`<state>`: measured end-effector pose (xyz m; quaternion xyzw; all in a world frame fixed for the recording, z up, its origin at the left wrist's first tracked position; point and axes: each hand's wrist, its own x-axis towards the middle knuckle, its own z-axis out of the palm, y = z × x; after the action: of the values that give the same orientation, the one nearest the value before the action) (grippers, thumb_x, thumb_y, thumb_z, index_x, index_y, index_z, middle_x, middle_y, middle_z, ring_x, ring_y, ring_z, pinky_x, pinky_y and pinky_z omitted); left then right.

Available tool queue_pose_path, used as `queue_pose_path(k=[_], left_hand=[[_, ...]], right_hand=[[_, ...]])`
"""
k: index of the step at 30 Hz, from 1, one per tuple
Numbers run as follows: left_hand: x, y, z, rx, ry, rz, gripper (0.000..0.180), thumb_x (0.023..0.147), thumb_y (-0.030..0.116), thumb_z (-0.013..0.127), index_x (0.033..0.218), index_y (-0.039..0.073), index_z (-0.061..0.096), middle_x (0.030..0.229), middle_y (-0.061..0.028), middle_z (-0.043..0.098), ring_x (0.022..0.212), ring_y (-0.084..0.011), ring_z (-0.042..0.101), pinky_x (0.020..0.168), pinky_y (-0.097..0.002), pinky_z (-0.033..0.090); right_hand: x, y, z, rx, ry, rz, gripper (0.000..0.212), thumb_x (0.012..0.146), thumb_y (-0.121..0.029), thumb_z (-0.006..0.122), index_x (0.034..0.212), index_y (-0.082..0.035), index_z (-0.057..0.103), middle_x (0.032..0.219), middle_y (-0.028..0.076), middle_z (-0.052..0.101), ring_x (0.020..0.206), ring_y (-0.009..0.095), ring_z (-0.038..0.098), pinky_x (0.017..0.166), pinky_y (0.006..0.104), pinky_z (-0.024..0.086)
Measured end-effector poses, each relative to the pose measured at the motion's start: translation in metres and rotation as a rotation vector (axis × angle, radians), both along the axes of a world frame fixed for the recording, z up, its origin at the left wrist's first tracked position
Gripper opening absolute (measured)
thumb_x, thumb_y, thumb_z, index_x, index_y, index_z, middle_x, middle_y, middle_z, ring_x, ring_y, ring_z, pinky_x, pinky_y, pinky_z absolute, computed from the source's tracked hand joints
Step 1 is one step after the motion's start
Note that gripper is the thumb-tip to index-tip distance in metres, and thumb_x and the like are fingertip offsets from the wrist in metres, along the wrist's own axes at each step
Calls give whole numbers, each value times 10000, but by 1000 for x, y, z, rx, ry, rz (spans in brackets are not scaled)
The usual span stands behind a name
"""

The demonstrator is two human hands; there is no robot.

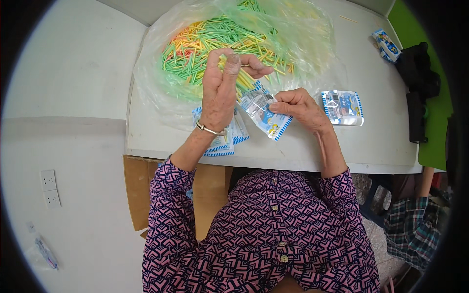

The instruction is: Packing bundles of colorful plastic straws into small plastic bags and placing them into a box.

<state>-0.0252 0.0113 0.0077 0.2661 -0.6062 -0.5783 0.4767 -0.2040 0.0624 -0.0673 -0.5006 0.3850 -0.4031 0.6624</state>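
Observation:
My left hand [220, 85] is closed around a small bunch of thin yellow and green sticks [244, 80], its thumb on top. The lower ends of the bunch meet the upper end of a small clear, blue and white packet [264, 110]. My right hand [303, 108] pinches that packet by its right side and holds it tilted above the table. Whether the sticks are inside its mouth I cannot tell. Just beyond my hands lies a large clear plastic bag [312, 53], spread open over a heap of green, yellow and orange sticks [215, 36].
Several similar packets [239, 129] lie beneath my left wrist. Another packet [342, 108] is to the right on the white table [376, 141]. Farther right are a blue and white pack [387, 46], black objects [417, 68] and a green panel [408, 24]. Another person's plaid sleeve [410, 229] shows lower right.

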Motion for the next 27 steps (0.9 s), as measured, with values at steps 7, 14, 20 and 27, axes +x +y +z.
queue_pose_path(k=[7,14,20,27], left_hand=[[-2,9,-1,44,61,107,280,1012,296,376,1052,19,354,942,-187,610,902,-281,660,825,-347,511],[0,6,2,1,57,106,263,1017,281,359,1056,21,342,957,-199,607,917,-299,657,830,-350,510],[-3,14,0,13,79,85,250,1014,274,368,1041,28,330,969,-208,605,932,-310,652,841,-369,511],[1,17,-8,-39,22,2,231,1014,261,370,1025,31,346,1024,-223,608,990,-296,625,893,-372,478]], right_hand=[[3,4,6,30,-70,-16,188,857,-171,660,807,7,691,691,-17,622,626,23,506,572,188,392],[7,5,14,33,-100,35,186,849,-163,672,754,-3,677,662,-28,601,612,16,484,552,195,371],[1,4,9,65,-176,28,183,839,-170,682,756,-7,680,668,-23,609,611,19,496,558,195,386],[2,3,4,63,-190,32,170,837,-167,681,786,-5,692,705,1,645,632,31,541,584,197,421]])
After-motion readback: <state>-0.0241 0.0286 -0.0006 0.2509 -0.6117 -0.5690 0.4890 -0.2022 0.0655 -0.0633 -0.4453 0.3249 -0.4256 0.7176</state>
